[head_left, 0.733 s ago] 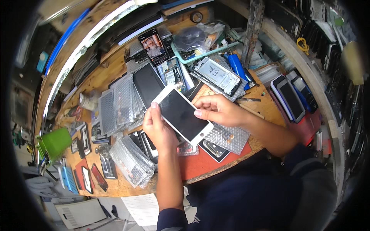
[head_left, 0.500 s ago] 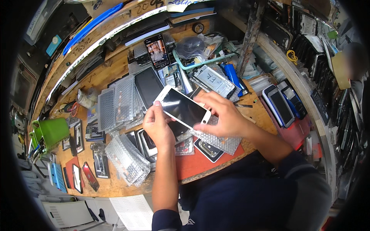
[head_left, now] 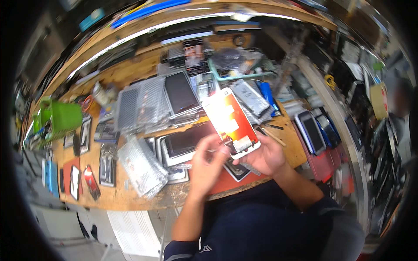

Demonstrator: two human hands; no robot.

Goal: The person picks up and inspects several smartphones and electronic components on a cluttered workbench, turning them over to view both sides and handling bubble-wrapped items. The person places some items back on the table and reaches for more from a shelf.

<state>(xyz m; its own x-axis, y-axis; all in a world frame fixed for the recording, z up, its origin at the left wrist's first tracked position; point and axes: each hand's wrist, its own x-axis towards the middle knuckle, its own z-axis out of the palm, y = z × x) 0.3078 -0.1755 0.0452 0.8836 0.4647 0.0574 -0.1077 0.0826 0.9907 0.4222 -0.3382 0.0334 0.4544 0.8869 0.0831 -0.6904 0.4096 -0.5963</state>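
Right hand (head_left: 270,157) holds the white-edged screen panel (head_left: 233,117), orange back up!

And here I am, right hand curled partly closed around the panel's lower right edge, some of its fingers lost behind it. My left hand (head_left: 206,163) is narrow, thumb and fingertips drawn together at the lower left corner, right by a small dark part; motion blur smears them, so I can't tell whether they pinch it or only touch. Up the panel, glare burns white patches into the orange and swallows the detail.

Below the panel, a phone (head_left: 238,171) peeks out, mostly covered by panel and hands, over the red mat (head_left: 224,182). Left of my hands, a white-framed device (head_left: 185,141) lies dark-screened, its right end cut off by my fingers; bubble wrap (head_left: 143,167) sits beside it. Farther on, a dark screen (head_left: 181,92) tops more wrapped pieces, and at the back a lit phone (head_left: 193,54) is too blurred to make out.
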